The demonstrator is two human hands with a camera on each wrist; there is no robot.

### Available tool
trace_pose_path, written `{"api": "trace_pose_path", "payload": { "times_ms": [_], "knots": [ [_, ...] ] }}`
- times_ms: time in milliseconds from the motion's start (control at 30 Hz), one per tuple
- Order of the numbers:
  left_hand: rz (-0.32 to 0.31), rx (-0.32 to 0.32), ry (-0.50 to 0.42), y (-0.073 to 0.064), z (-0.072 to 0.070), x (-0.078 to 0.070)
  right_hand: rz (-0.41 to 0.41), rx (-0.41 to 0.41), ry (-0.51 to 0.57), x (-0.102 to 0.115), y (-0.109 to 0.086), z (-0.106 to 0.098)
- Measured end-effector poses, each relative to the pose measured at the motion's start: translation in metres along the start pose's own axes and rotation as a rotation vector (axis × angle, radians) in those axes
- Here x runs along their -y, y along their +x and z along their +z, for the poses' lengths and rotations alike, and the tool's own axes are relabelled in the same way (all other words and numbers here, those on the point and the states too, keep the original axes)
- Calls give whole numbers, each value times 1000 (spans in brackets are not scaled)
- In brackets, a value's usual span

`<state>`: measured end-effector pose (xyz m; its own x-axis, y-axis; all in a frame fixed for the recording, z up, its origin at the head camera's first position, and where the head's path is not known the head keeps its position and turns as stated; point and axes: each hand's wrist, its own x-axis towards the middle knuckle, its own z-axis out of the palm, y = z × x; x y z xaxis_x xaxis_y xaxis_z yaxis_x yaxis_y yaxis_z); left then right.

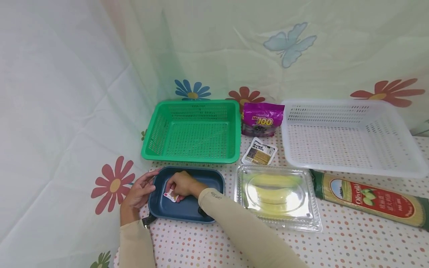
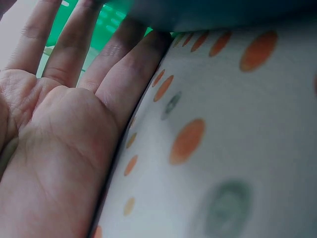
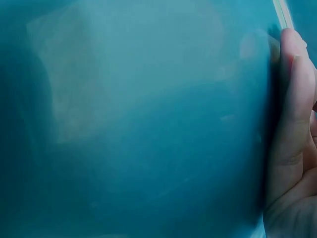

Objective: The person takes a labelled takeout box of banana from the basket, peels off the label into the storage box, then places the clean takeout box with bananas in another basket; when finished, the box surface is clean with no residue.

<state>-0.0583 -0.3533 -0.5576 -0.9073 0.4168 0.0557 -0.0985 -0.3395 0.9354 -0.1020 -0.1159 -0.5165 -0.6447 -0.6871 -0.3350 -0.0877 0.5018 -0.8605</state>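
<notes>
A dark blue rectangular tray (image 1: 187, 213) lies in front of me in the head view. Inside it, my right hand (image 1: 183, 184) pinches a small white packet (image 1: 170, 196) with red print, low over the tray's floor near the left end. The right wrist view has the right hand's fingers (image 3: 292, 114) along its right edge, with a white edge of the packet (image 3: 283, 12) at their tips. My left hand (image 1: 138, 194) rests against the tray's left end, fingers at the rim. Its fingers look extended in the left wrist view, below the tray's blurred side (image 2: 218, 12).
Behind the tray stands a green basket (image 1: 197, 162); a white basket (image 1: 352, 169) is at the right. Between them are a purple bag (image 1: 263, 120) and a flat packet (image 1: 259, 152). A clear box (image 1: 278, 223) of bananas and a spaghetti pack (image 1: 372, 199) lie right of the tray.
</notes>
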Motion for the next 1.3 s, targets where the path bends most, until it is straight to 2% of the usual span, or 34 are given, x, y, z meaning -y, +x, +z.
{"api": "trace_pose_path", "payload": {
  "times_ms": [233,600,800,1067,1300],
  "knots": [
    [-8,-7,1,-1,-2,2,18,13,54,-3,2,1],
    [-23,-27,12,0,-2,-1,15,-13,18,-1,4,2],
    [-39,-61,26,-1,-2,-1,16,-35,12,1,4,3],
    [-40,-29,42,-2,-4,2,32,-70,-101,1,3,5],
    [-50,-42,47,-1,-5,2,49,-63,-152,0,4,4]
  ]
}}
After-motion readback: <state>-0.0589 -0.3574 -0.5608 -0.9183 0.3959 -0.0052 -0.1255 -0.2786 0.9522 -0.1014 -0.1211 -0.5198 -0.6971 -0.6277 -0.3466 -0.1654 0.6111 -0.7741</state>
